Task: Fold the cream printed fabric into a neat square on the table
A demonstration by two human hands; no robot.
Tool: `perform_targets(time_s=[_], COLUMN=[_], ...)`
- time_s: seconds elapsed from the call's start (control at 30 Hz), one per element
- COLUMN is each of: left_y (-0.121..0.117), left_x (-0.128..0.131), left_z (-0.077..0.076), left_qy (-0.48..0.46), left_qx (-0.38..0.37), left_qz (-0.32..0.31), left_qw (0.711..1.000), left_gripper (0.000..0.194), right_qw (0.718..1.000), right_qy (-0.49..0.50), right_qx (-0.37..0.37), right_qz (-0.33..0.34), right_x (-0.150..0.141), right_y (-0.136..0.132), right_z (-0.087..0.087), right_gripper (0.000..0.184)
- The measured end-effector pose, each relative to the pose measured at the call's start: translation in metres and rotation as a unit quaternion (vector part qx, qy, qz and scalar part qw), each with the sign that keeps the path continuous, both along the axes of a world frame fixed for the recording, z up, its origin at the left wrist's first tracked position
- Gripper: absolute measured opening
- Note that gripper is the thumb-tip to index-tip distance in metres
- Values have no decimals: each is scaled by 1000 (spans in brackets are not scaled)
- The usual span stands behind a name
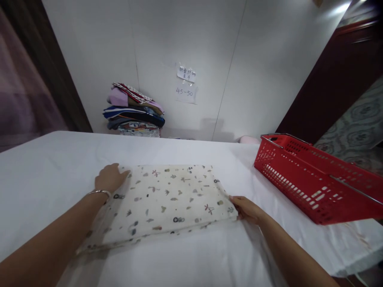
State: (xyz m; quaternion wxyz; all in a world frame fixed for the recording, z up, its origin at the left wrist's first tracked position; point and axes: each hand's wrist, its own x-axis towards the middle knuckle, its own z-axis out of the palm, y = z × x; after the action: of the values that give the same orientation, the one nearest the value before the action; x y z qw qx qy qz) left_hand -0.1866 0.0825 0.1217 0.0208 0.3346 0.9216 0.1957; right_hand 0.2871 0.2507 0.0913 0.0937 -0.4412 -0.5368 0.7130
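Observation:
A cream cloth (173, 195) printed with small plants and other little figures lies folded into a flat rectangle on the white-covered table (167, 263). Its layers show along the near edge. At the far left corner rests my left hand (110, 177), with a silvery bracelet on the wrist. The thumb stretches over the cloth, apart from the other fingers, which are partly hidden. Near the close right corner, my right hand (247, 209) pinches the cloth's right edge between thumb and fingers.
A red perforated basket (299, 175) with metal handles stands on the right side of the table. Behind the far edge is a stack of folded clothes (134, 109) against the white wall (191, 36). Two paper notes (186, 93) are taped there. A curtain hangs at the left.

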Motion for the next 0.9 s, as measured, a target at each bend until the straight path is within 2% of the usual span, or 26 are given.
perform_targets(time_s=[0.1,0.17,0.33,0.47,0.57,0.63,0.7,0.9], left_y=[3,10,28,37,45,52,58,72], left_x=[31,61,168,250,294,313,324,330], left_z=[4,3,-3,-7,-10,-13,-17,-27], left_qy=[77,95,15,-42,-60,-66,-64,-55], left_qx=[-13,3,63,118,148,150,143,103], left_qz=[-80,-147,-319,-451,-508,-520,-514,-496], left_qw=[994,985,945,884,847,839,843,860], left_gripper=[48,42,37,29,24,23,21,18], right_qw=[999,998,989,980,980,981,982,980], right_qy=[34,58,133,177,180,176,176,199], right_qx=[-11,-16,-9,-4,-8,-10,-10,0], right_qz=[-3,-20,-66,-89,-80,-79,-66,-15], right_x=[6,8,12,16,22,27,31,32], right_y=[-8,-13,-21,-25,-25,-23,-22,-23], right_z=[-1,-2,-6,-6,-3,-3,-4,-5], right_gripper=[32,30,27,28,32,41,51,70])
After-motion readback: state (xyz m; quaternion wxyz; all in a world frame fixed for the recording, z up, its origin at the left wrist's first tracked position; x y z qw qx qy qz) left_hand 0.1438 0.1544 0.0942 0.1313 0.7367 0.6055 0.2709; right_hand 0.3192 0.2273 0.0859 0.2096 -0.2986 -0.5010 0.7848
